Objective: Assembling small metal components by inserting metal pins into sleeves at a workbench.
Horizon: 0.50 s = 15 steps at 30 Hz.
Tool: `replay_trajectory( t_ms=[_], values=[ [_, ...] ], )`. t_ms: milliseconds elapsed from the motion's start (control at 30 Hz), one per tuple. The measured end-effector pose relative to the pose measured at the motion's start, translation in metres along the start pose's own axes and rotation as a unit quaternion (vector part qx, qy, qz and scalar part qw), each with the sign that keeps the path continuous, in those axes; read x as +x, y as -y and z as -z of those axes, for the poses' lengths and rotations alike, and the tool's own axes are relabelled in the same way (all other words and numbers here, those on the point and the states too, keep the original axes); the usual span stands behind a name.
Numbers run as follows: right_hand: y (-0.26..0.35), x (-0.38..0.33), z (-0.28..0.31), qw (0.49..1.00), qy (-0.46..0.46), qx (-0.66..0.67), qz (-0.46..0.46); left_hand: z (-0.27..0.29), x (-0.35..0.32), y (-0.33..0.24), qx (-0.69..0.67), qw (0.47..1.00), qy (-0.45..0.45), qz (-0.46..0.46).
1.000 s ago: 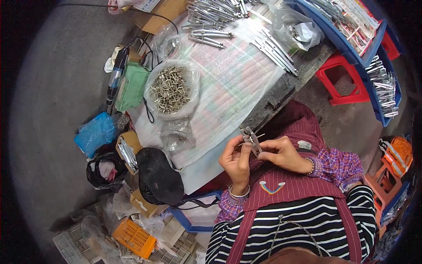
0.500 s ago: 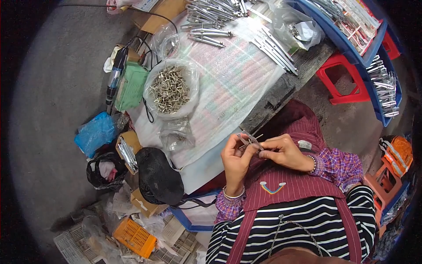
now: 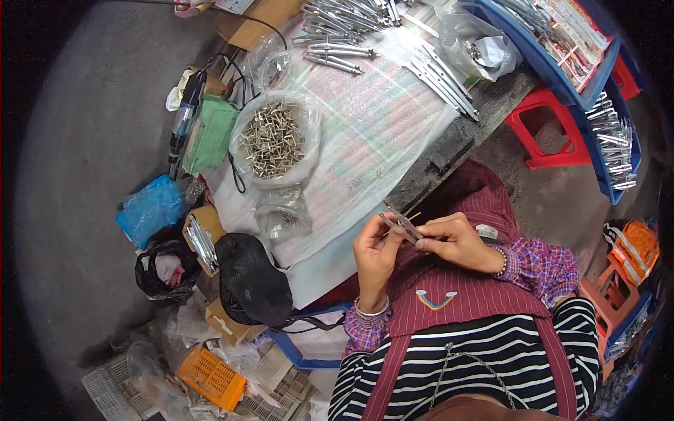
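Closest in, at the lap above a maroon apron (image 3: 456, 309) and a striped top, both hands meet on one small metal piece (image 3: 401, 226). The left hand (image 3: 373, 254) is closed around its lower end, thumb and fingers pinched together on it, while the right hand (image 3: 460, 242) comes in from the right with its fingertips pressed to the piece's nearer, right-hand end. The piece is thin and silvery, and its long axis runs slantwise from upper left to lower right, so it lies between the two hands and touches both; neither hand is clearly the nearer, though the left carries more of it. What exactly the right fingertips grip is too small to tell. Just beyond the hands is the edge of a work table covered with a pale printed sheet (image 3: 379, 140). Left of the hands, off the table edge, a black mesh cap (image 3: 253, 277) rests, and beside it a small clear bag (image 3: 284, 214) lies on the sheet. Farther up stands a plastic-lined bowl of small metal parts (image 3: 270, 140), with a green box (image 3: 210, 133) to its left. At the far end of the table lies a heap of long silvery metal rods (image 3: 365, 28), well apart from the hands. To the right, a red stool (image 3: 544, 133) stands by blue trays (image 3: 597, 77) that hold more metal pieces.
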State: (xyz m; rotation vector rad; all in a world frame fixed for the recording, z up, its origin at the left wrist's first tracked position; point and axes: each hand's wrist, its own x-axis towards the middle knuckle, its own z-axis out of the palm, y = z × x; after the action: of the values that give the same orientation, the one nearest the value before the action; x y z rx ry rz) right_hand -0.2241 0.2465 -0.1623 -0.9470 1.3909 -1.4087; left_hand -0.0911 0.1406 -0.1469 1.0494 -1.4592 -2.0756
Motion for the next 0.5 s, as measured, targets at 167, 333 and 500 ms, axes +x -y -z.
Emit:
replay_trajectory(
  t_ms=[167,333,500],
  values=[
    [0.004,0.002,0.001,1.0,-0.012,0.012,-0.015,-0.01,-0.001,-0.004,0.001,0.999,-0.036,-0.04],
    [-0.001,0.006,0.011,1.0,0.014,0.011,0.02,-0.001,-0.009,-0.013,-0.073,0.997,-0.022,-0.005],
    [0.02,0.03,0.035,0.927,-0.064,-0.245,0.277,0.0,-0.013,-0.028,-0.01,0.99,0.133,0.032]
  ],
)
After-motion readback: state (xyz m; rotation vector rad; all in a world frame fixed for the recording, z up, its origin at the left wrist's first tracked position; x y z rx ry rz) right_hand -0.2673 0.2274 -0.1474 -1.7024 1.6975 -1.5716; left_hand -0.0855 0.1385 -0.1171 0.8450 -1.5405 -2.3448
